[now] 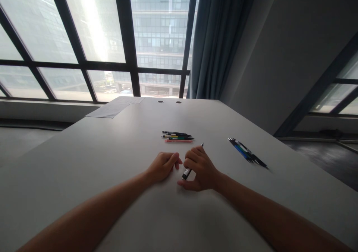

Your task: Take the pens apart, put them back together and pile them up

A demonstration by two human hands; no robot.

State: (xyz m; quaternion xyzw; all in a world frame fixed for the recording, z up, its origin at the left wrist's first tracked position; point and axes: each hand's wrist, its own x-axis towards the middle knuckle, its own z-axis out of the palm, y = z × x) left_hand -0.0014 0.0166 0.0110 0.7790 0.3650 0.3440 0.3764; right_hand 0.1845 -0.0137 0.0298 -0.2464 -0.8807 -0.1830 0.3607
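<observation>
My right hand (203, 170) is closed round a silver and black pen (187, 173), which slants up and away through its fingers. One end of the pen shows near the thumb and the other pokes out past the knuckles; the thumb is stretched apart from the barrel. Just to the left, my left hand (162, 166) rests on the white table (134, 214) with curled fingers, and no object shows in it. Beyond both hands lies a row of several pens, among them a pink pen (178, 141) nearest to me.
Several more pens lie slantwise at the right, including a blue pen (242, 152) and black ones. Paper sheets (107, 110) lie at the far left of the table. Two round grommets (178, 102) sit near the far edge, before a window and a blue curtain (215, 43).
</observation>
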